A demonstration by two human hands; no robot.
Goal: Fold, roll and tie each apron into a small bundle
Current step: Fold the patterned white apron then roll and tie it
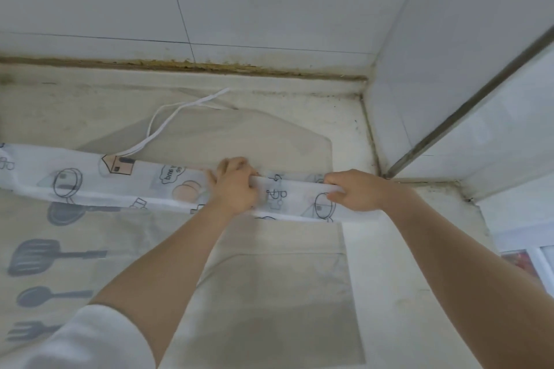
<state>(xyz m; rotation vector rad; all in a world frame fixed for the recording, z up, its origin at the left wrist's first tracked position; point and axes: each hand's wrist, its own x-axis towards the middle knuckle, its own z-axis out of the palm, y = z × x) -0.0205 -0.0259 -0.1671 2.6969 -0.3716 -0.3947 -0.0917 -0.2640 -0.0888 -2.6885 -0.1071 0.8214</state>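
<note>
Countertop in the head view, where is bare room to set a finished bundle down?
Bare beige stone countertop lies between the grimy wall seam and the white apron strap, and right of the translucent printed apron, toward the corner. The middle is covered, both hands gripping the fold.

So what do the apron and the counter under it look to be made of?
Apron: thin translucent plastic film or light synthetic, probably; the counter shows through it and the print looks glossy. Counter: pale stone or composite, seemingly; hard, matte, stained toward the back seam.
</note>
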